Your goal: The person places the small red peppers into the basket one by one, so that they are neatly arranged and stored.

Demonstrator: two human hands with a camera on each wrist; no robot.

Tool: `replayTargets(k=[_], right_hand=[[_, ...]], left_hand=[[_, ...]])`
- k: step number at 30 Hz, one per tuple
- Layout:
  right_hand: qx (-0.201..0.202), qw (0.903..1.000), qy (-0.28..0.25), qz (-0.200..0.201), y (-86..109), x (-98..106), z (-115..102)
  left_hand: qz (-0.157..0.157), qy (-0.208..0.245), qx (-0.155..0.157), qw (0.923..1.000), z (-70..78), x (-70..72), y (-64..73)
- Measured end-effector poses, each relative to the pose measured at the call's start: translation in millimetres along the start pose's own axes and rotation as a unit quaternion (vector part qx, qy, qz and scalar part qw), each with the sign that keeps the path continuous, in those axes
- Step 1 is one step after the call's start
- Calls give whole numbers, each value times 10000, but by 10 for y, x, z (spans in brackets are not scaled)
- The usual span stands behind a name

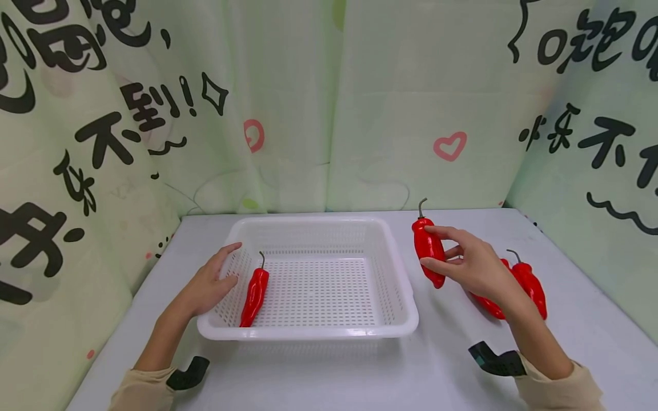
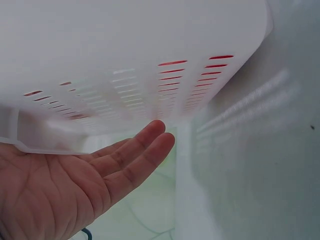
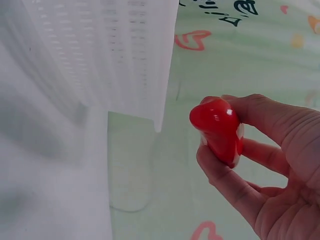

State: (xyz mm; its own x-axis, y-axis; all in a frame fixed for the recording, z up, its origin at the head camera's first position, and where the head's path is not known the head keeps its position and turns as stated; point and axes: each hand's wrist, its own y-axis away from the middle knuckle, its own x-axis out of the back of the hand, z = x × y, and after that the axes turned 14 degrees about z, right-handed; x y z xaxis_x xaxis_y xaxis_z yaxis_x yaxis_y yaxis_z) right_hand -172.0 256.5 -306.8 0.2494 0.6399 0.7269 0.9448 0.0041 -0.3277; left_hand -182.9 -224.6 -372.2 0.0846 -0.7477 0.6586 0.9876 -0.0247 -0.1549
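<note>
My right hand (image 1: 475,262) pinches a glossy red chili pepper (image 1: 428,248) between thumb and fingers, its dark stem pointing up. It is held to the right of the white plastic basket (image 1: 329,332). In the right wrist view the pepper's rounded red end (image 3: 217,122) shows between the fingertips. My left hand (image 1: 208,285) rests at the basket's left rim. From the left wrist view, its fingers (image 2: 132,165) lie nearly straight along the outer side wall; the thumb is hidden there. Inside the basket, one red chili pepper (image 1: 255,297) leans at the left side.
More red peppers (image 1: 529,285) lie on the white table (image 1: 447,354) at the right, partly behind my right forearm. A pale green curtain (image 1: 390,114) with black lettering and pink hearts encloses the back and sides.
</note>
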Motion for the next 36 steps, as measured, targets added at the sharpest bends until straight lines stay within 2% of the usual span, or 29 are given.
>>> replayTargets(k=[16,36], right_hand=[[374,9983,-426,128,-82,-96,-371],[521,9948,-872,-102,-268,-314,-776]], left_hand=[[8,22,34,10000,-14,-1,8],[21,87,-67,9999,-21,-5,8]])
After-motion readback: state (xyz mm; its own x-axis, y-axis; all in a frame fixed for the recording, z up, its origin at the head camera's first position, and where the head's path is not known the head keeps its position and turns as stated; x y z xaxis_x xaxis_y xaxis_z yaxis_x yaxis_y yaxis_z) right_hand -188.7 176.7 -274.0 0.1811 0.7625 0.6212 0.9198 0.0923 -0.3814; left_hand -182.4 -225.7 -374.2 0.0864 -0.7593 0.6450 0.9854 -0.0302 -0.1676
